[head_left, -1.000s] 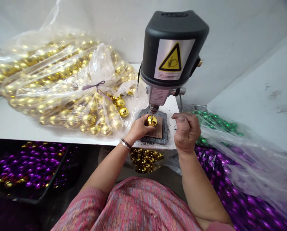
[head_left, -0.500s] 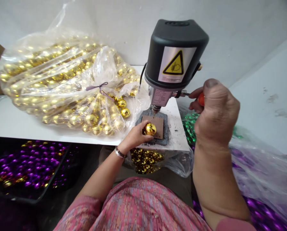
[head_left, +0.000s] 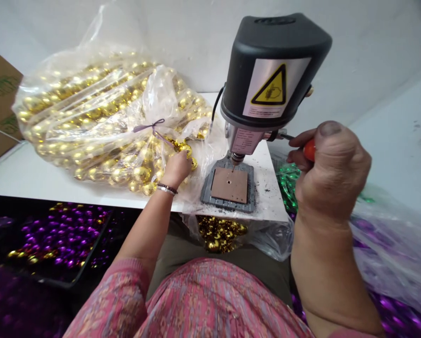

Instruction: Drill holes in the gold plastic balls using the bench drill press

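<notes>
My left hand (head_left: 178, 169) is at the mouth of a clear plastic bag (head_left: 108, 126) full of gold balls, its fingers curled down over loose gold balls (head_left: 185, 149); the fingertips are hidden, so a grip cannot be made out. My right hand (head_left: 328, 164) is wrapped round the red knob (head_left: 309, 150) on the lever of a black drill press (head_left: 272, 70). Below the drill bit, a brown board (head_left: 229, 184) with a small hole lies on the grey metal base (head_left: 206, 192), with no ball on it.
Below the table edge hangs a bag of gold pieces (head_left: 222, 232). A black crate of purple and gold balls (head_left: 60, 234) stands at lower left, a cardboard box (head_left: 1, 94) at far left. Green beads (head_left: 288, 180) and bagged purple items (head_left: 393, 258) lie at right.
My left hand has moved from the board to the bag's loose balls; the gold ball it held over the board is gone from there. My right hand stays on the knob. The view has shifted slightly.
</notes>
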Motion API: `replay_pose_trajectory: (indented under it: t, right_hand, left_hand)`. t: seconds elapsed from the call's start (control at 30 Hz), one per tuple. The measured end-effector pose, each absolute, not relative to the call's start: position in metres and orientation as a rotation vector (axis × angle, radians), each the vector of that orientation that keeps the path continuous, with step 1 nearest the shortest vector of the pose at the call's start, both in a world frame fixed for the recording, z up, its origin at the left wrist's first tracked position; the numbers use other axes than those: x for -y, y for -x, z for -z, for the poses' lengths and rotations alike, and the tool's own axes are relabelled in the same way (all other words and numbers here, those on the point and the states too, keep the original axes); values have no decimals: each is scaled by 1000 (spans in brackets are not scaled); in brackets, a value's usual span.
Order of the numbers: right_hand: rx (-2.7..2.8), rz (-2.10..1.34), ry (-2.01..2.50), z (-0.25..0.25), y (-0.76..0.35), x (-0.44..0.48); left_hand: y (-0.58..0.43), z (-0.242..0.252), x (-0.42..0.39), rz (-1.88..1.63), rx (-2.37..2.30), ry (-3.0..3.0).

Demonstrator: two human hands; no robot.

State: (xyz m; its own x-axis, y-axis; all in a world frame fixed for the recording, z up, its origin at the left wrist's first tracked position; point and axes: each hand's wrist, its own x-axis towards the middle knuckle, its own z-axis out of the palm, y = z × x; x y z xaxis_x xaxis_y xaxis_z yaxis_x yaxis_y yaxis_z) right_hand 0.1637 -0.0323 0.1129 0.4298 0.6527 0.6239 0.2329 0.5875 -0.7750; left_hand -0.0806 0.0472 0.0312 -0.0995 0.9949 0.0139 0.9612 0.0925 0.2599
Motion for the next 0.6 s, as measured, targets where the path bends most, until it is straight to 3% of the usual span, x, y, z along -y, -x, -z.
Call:
replay_pose_trajectory:
  t: [0.1, 0.23, 0.33, 0.43, 0.6]
  right_hand:
    - [1123, -340, 946, -111, -162, 34]
    - [1108, -365, 945, -109, -161, 36]
    - [1127, -354, 968, -110, -163, 38]
    - [1175, -341, 987, -115, -164, 38]
    - [1178, -348, 985, -131, -164, 32]
  left_hand:
    - [77, -31, -55, 37, -2196, -1986]
    - [74, -25, -51, 61, -2185, -2066]
    - [76, -26, -41, -123, -2123, -2111]
    - [79, -30, -24, -529, -1880, -1963]
    - [67, -23, 5, -854, -1132, -1114]
